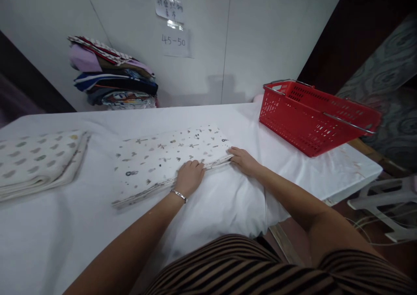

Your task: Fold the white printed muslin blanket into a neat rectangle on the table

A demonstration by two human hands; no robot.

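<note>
A white cloth (169, 154) with a small print of plants and figures lies folded in layers on the white-covered table (81, 243). My left hand (190, 176), with a silver bracelet at its wrist, is closed on the middle of the cloth's near edge. At the near right corner, my right hand (243, 161) pinches the layered edge, fingers on top. Both thumbs are mostly hidden. Farther left rests another folded cloth (39, 156), thicker, white with leaf-like or heart-like marks.
A red plastic basket (293, 121) with metal handles stands at the table's right end. Behind the table's far edge, a stack of folded fabrics (114, 80) rests against the wall. Paper notes (177, 42) hang on the wall. A pale plastic stool (384, 203) is at the lower right.
</note>
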